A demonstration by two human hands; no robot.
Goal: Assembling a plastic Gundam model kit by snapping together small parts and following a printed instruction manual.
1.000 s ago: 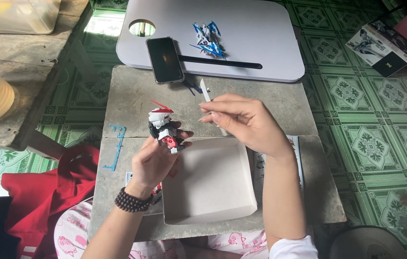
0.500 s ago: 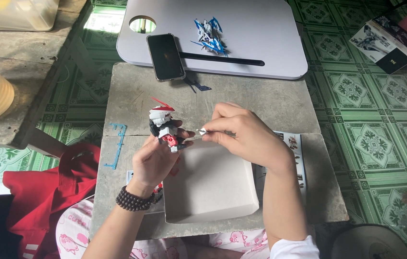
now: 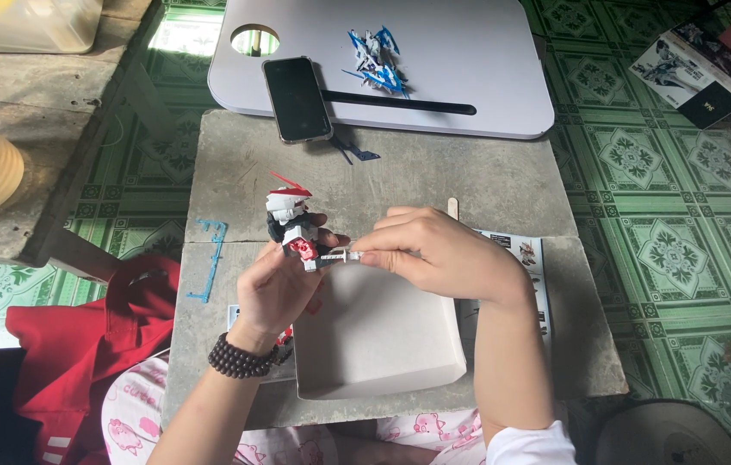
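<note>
Head view, frame centre: left hand point(image 3: 275, 288) grips a small white-and-red plastic robot figure point(image 3: 292, 228); right hand point(image 3: 443, 254) pinches a small white plastic part point(image 3: 341, 255) against it, above a white cardboard box point(image 3: 378, 336).

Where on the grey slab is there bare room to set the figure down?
Bare patches on the grey slab: between the phone and the leaflet, and left of the figure by the blue sprue. Crowded around the white tray and both hands.

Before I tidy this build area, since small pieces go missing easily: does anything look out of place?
Yes. A blue parts frame hangs over the stone slab's left edge, and a dark phone overhangs the white lap desk's front edge. A small blue piece lies loose below it.
</note>
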